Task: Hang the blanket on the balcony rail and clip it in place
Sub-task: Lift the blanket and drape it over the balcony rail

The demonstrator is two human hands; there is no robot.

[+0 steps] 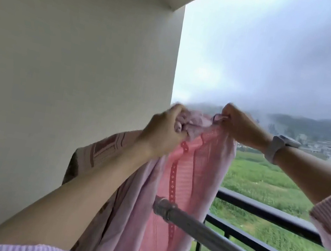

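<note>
One pink blanket (191,174) held high, hanging down over one silver pole (217,240). My left hand (163,133) bunches top edge tight. My right hand (242,125) pinches its corner. One black balcony rail (277,215) behind.

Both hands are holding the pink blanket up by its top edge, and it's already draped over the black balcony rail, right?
Not draped yet. In the head view both hands, left and right, hold the pink blanket up by its top edge, but it hangs above the black balcony rail, not over it.
</note>
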